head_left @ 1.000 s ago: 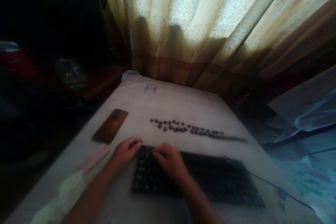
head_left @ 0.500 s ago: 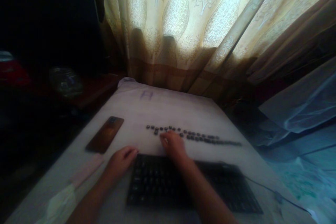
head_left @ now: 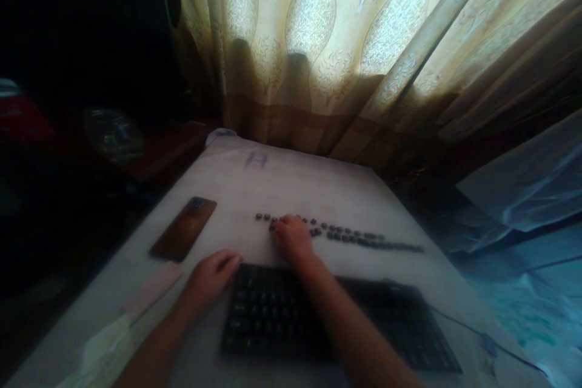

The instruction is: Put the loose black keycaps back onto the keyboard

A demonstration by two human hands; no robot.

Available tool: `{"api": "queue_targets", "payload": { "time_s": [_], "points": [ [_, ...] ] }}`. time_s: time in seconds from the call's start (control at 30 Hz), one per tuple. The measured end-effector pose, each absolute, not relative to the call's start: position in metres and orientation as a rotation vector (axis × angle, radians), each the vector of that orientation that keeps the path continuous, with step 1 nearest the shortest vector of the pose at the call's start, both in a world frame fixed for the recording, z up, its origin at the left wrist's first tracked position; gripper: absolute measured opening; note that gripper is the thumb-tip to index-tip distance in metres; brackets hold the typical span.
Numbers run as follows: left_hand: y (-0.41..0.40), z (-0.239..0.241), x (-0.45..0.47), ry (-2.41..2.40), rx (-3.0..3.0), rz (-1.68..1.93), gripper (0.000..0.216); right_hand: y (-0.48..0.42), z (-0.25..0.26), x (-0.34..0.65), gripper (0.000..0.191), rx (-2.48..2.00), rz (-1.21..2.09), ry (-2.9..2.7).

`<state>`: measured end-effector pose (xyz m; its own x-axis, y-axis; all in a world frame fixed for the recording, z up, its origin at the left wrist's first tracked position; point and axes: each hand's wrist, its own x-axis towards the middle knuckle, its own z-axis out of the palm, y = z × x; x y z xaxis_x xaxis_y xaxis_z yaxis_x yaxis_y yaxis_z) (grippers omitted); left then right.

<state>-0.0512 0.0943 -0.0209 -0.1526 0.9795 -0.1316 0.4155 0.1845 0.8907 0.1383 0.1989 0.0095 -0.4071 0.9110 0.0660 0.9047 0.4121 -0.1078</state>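
Note:
Several small black keycaps [head_left: 359,241] lie in two uneven rows on the pale cloth. My right hand [head_left: 292,237] is over the left part of these rows, its fingers bent down and closed at a keycap [head_left: 272,227]; the hand hides some of the others. Below it, a black keyboard [head_left: 273,315] lies flat, partly covered by my right forearm. At the keyboard's upper left corner rests my left hand [head_left: 214,273], fingers curled and thumb drawn in. Whether anything sits between those fingertips is too blurred to see.
A brown phone [head_left: 184,229] lies face down on the left of the cloth-covered table [head_left: 300,185]. Nearer is a pink and pale strip [head_left: 152,291]. The keyboard cable [head_left: 459,319] runs right. Curtains [head_left: 313,60] hang behind the table.
My right hand has moved slightly left and away from me along the keycaps, covering ones that showed before. My left hand stays by the keyboard corner. The view has shifted a little.

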Motion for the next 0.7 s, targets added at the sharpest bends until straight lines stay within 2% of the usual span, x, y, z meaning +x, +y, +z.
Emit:
{"api": "queue_targets", "payload": {
  "time_s": [0.7],
  "points": [
    [0.0943, -0.0221, -0.0507, 1.676, 1.331, 0.95, 0.042, 0.2042, 0.0123, 0.1341, 0.023, -1.712, 0.052, -2.599]
  ]
}}
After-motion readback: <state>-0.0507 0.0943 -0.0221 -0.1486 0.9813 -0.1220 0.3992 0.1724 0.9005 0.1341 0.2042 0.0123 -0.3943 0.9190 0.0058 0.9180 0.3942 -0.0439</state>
